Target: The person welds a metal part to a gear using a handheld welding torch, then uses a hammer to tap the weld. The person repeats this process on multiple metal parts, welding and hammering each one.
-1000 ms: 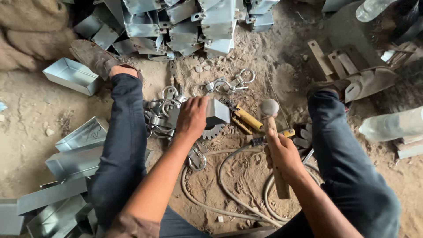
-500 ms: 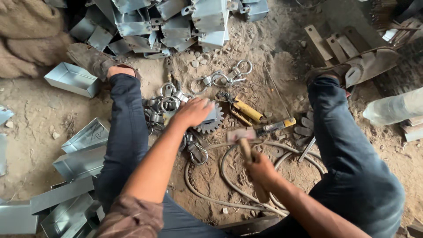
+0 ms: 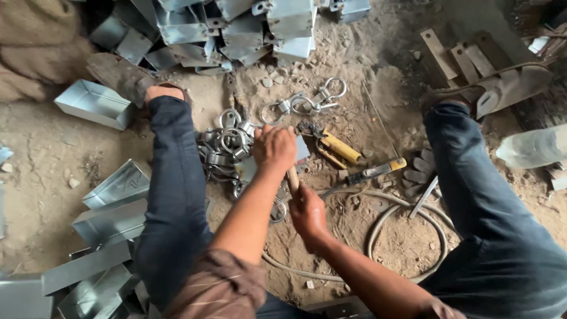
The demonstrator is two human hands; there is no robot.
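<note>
Nearest the camera, a brown sleeve (image 3: pixel 221 286) is seen on the left arm, and dark blue trouser legs (image 3: pixel 174 195) are spread to either side over the sandy dirt floor (image 3: pixel 35 195). At the near left, a heap of folded grey sheet-metal channels (image 3: pixel 88 260) is laid on that floor. Between the legs, a pale rubber hose (image 3: pixel 407 204) is looped across the dirt. Just beyond its near loop, the right hand (image 3: pixel 308 214) is clenched around the lower end of a light wooden hammer handle (image 3: pixel 293 178); the hammer's head is hidden, so its shape cannot be told. Directly beyond, the left hand (image 3: pixel 273 146) is pressed down with curled fingers on a small grey metal plate (image 3: pixel 301 150), and whether the plate is gripped or only steadied cannot be told. To the left of that hand, a pile of silvery metal ring clamps (image 3: pixel 227 145) is gathered beside the left knee. To the right, a yellow-handled tool (image 3: pixel 339 147) and a chisel with a yellow and black handle (image 3: pixel 375 171) are laid on the dirt. Further off, linked silvery rings (image 3: pixel 307 101) are scattered, and a worn sandal (image 3: pixel 511 85) is seen at the far right. At the far edge, more grey sheet-metal boxes (image 3: pixel 248 26) are stacked.
</note>
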